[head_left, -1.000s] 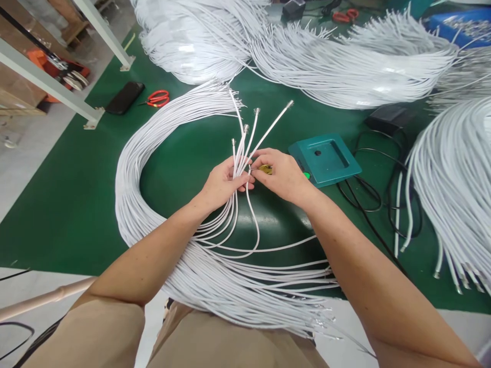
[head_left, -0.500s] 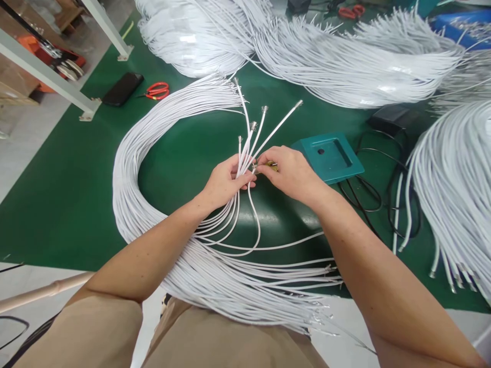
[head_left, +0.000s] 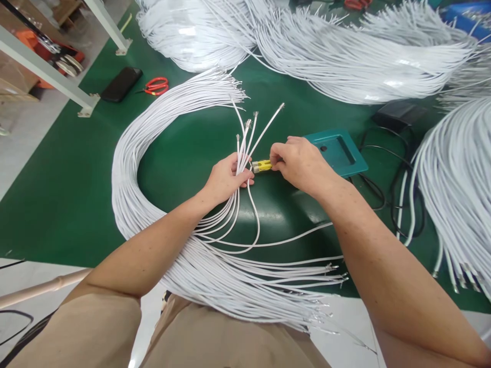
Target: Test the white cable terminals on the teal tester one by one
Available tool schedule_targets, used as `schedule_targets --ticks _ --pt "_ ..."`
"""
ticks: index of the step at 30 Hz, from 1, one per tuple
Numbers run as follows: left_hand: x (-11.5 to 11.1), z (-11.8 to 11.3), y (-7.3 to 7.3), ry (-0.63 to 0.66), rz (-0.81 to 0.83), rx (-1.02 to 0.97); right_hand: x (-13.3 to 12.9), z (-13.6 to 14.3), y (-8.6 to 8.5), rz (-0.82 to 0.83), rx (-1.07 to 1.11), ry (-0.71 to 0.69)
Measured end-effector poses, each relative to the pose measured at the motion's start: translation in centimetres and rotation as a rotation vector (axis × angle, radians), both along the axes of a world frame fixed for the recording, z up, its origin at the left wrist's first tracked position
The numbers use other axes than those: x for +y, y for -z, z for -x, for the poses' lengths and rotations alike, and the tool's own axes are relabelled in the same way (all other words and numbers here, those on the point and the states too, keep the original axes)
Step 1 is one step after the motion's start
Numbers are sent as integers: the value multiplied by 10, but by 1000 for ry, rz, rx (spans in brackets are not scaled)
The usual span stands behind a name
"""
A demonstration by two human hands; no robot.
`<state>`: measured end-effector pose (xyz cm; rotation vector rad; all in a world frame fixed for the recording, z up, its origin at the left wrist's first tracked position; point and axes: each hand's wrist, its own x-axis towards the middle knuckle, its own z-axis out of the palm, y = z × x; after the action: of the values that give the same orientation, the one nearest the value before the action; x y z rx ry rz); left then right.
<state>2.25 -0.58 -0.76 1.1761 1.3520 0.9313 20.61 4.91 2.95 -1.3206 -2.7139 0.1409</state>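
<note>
My left hand (head_left: 229,176) is closed round several white cables (head_left: 241,166), whose frayed, bare metal ends fan out above the fingers. One cable's end lies at my left fingertips, and the cable bends down in a loop below the hand. In my right hand (head_left: 293,162) is a small yellow tool with a metal tip (head_left: 262,166). The tip points left at that cable end, close to the left fingers; whether it grips the end I cannot tell. A long curved bundle of white cables (head_left: 132,153) lies round the left hand and under the left forearm.
A teal tray (head_left: 347,166) sits beyond my right hand, near black cords and a black box (head_left: 397,116). Red-handled scissors (head_left: 156,86) and a black phone-like object (head_left: 121,84) lie at the left. Large white cable heaps (head_left: 356,61) fill the back; another bundle (head_left: 460,189) is at right.
My right hand has drawn back to the right, and more of the yellow tool shows. My left hand stays almost in place with the cables.
</note>
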Motion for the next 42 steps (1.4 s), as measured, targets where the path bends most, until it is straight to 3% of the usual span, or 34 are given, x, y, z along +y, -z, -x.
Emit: schedule_targets --ticks 6,10,12,16,19,22,24,27,32,34,36,37,39,42 --pt "0 -2 3 3 28 15 -5 -4 -3 -42 -23 -24" --pt "0 0 1 12 51 -16 -11 -19 6 -282 39 193" --pt "0 2 -1 22 59 -28 -10 -27 12 -311 63 284" --pt "0 9 -3 8 58 -56 -11 -29 12 -283 117 282" --pt "-1 12 -6 18 38 -84 -30 -15 -3 -241 197 146" --pt "-3 13 -11 52 32 -107 -63 7 -16 -67 173 -262" --pt "-5 13 -14 51 58 -134 -83 20 -16 -40 124 -483" --pt "-5 13 -18 25 136 -182 -104 29 -7 -80 -8 -561" --pt "-2 14 -19 4 264 -299 -141 20 0 -14 -274 -346" --pt "-1 15 -19 -19 245 -309 -157 15 -6 127 -308 -305" --pt "-2 16 -18 -26 223 -277 -162 9 -16 312 -248 -354" --pt "-3 16 -18 -17 213 -256 -158 7 -22 401 -178 -387" --pt "-5 15 -18 21 177 -222 -136 3 -32 536 37 -292" --pt "-9 12 -19 96 119 -201 -85 1 -39 469 191 -27"
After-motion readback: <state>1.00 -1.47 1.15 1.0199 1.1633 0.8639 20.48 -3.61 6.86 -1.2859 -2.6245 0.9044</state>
